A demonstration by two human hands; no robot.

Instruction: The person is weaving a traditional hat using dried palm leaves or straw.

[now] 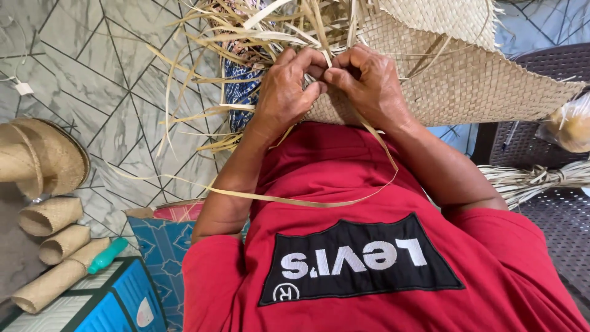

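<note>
A pale woven straw mat point(467, 80) lies across the person's lap, its unfinished edge bristling with loose straw strips point(246, 31). At that edge both hands meet, touching. The left hand point(289, 89) is curled nearly closed, fingertips pinching a strip; the right hand point(369, 86) is likewise closed on a strip, thumb pressed down. One long strip point(295, 200) loops over the red shirt point(369, 264). On the tiled floor point(104, 74) at the left lie woven rolls point(52, 215) and a straw hat point(43, 154).

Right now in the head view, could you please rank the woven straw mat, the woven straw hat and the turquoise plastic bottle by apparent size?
1. Woven straw mat, largest.
2. Woven straw hat, cut by the left edge.
3. Turquoise plastic bottle, smallest.
</note>
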